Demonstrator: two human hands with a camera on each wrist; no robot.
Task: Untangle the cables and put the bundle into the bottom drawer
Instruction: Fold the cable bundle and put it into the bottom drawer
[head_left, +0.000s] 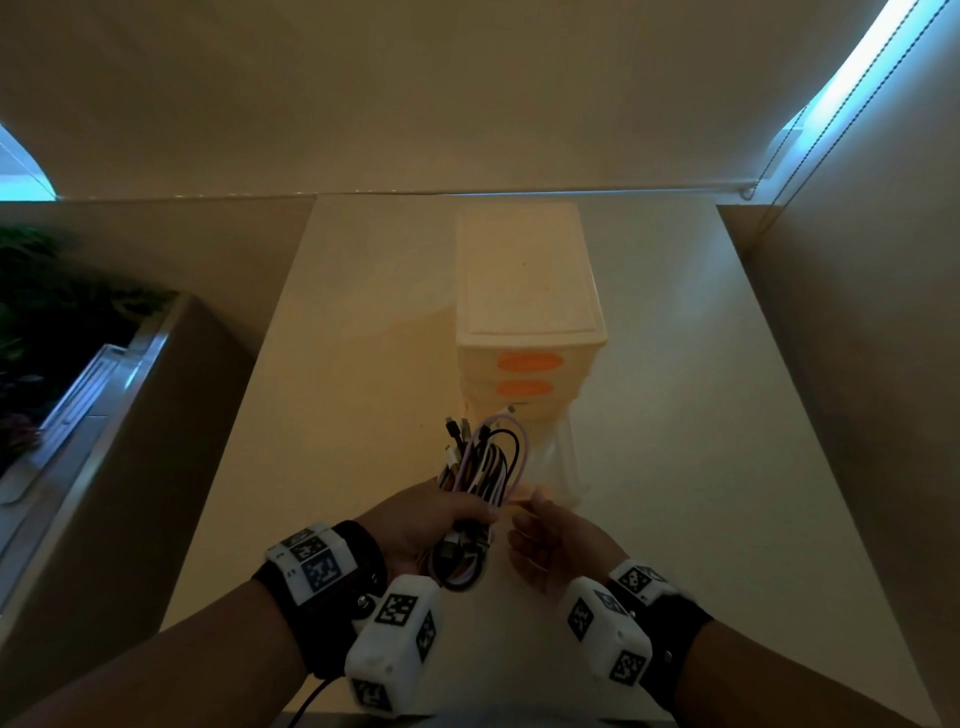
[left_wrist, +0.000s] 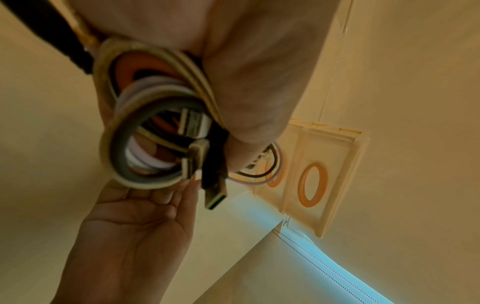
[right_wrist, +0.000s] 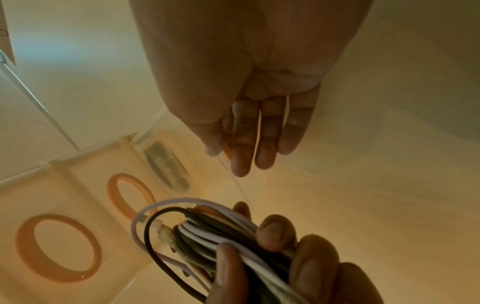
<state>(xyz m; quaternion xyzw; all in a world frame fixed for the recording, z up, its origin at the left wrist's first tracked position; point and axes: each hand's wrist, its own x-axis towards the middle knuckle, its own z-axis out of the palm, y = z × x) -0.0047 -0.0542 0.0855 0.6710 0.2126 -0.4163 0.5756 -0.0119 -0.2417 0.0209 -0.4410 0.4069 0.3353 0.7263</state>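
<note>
My left hand (head_left: 467, 512) grips a coiled bundle of white, lilac, black and orange cables (head_left: 483, 462), plugs sticking out at both ends (left_wrist: 145, 127) (right_wrist: 207, 232). It hovers over the table just in front of a cream drawer unit (head_left: 530, 291) with orange ring handles. The translucent bottom drawer (head_left: 563, 457) is pulled out toward me. My right hand (head_left: 527, 506) is at the drawer's front, thumb and forefinger pinching its orange handle (right_wrist: 226, 151), the other fingers straight. The bundle is beside the drawer's left wall, above its rim.
The unit stands on a pale table (head_left: 363, 364) against the back wall. A planter with dark plants (head_left: 52, 322) lies to the left. Blind cords (head_left: 810, 130) hang at the window on the right. A dark shape shows through the drawer wall (right_wrist: 166, 166), unclear.
</note>
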